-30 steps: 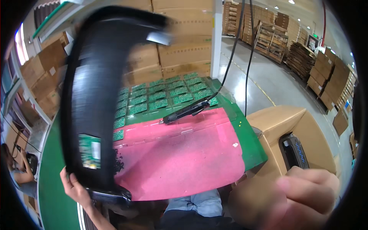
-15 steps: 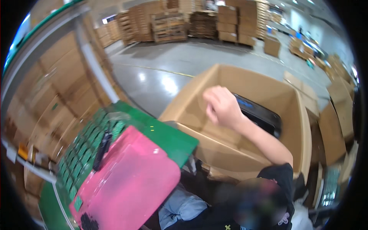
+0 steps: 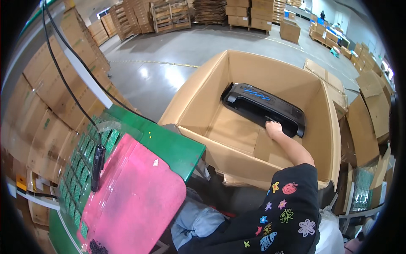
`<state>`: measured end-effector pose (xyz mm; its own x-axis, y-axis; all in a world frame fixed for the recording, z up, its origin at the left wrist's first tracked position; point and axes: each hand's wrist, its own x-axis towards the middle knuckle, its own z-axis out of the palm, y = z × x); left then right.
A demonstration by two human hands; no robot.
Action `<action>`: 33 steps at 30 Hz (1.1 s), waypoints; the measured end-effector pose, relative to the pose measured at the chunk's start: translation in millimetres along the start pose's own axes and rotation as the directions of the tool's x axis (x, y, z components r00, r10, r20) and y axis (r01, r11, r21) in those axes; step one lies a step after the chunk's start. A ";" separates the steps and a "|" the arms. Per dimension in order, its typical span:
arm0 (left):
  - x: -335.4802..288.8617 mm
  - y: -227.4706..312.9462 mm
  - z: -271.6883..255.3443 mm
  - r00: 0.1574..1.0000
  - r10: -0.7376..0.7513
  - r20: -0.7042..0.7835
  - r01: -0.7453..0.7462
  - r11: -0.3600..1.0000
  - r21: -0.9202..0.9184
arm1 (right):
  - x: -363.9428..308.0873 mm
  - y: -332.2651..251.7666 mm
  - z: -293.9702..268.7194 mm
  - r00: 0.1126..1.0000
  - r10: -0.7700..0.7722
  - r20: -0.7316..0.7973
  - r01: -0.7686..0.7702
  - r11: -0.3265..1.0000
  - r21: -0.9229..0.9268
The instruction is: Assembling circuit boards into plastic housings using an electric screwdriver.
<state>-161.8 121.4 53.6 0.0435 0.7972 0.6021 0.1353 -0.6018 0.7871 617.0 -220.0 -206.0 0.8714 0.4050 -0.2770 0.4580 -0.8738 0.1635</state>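
My right hand (image 3: 274, 128) reaches into a large open cardboard box (image 3: 253, 163). Its fingers are curled closed at the near lower edge of a long black plastic housing (image 3: 270, 101) with blue markings on top. The housing rests inside the box, slanting from the far left toward the right wall, with a long recess along its near side. My right arm, bare below a dark sleeve with coloured flower drawings, comes over the box's near edge. My left hand does not show.
On the left, a green workbench (image 3: 186, 148) carries a pink mat (image 3: 135, 194), rows of small green pieces (image 3: 76, 173) and a black handheld driver (image 3: 98, 167) on a cord. Stacked cartons (image 3: 63, 97) stand beyond it. Flattened cardboard (image 3: 366, 131) leans at the right.
My right hand has gone from raised above the box down to the black housing's near edge. The view has shifted, and more of the housing and my sleeve now shows.
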 end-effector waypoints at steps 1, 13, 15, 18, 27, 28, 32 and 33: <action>-7.4 1.9 3.3 1.000 0.015 0.021 -0.015 1.000 0.008 | -7.4 -3.1 -13.2 0.995 -0.089 0.035 0.091 0.994 -0.055; -97.0 27.7 97.7 0.937 0.187 0.297 -0.163 0.981 -0.102 | -194.6 4.0 -247.7 0.943 0.055 -0.328 0.290 0.346 0.892; -119.2 56.1 153.5 0.790 0.089 0.607 -0.032 0.994 -0.104 | -245.6 -16.1 -286.2 0.908 0.126 -0.399 0.372 0.194 0.908; -124.1 75.4 218.3 0.531 0.383 0.756 -0.035 0.901 -0.432 | -303.1 -75.2 -328.8 0.857 0.097 -0.506 0.513 -0.062 0.856; -125.7 99.0 204.3 0.774 -0.248 0.583 0.630 0.390 -0.671 | -371.4 -198.7 -366.0 -0.082 -0.990 -0.112 0.988 -0.066 -0.137; -114.3 87.3 184.2 0.717 -0.378 0.585 0.681 0.202 -0.704 | -372.9 -220.2 -352.2 -0.037 -0.999 -0.011 0.981 -0.034 -0.192; -116.2 50.6 107.6 0.565 -0.563 0.603 0.775 0.110 -0.623 | -350.4 -265.8 -290.1 -0.356 -0.933 -0.043 0.821 -0.291 -0.491; -117.1 40.1 92.9 0.500 -0.626 0.598 0.808 0.090 -0.582 | -345.3 -280.9 -274.3 -0.439 -0.897 -0.051 0.795 -0.361 -0.487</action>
<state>-69.6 8.3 2.2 0.5292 0.8037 -0.2722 -0.5285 0.5631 0.6353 235.7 -40.6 103.4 -0.7841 0.6202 0.0234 0.6134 0.7687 0.1815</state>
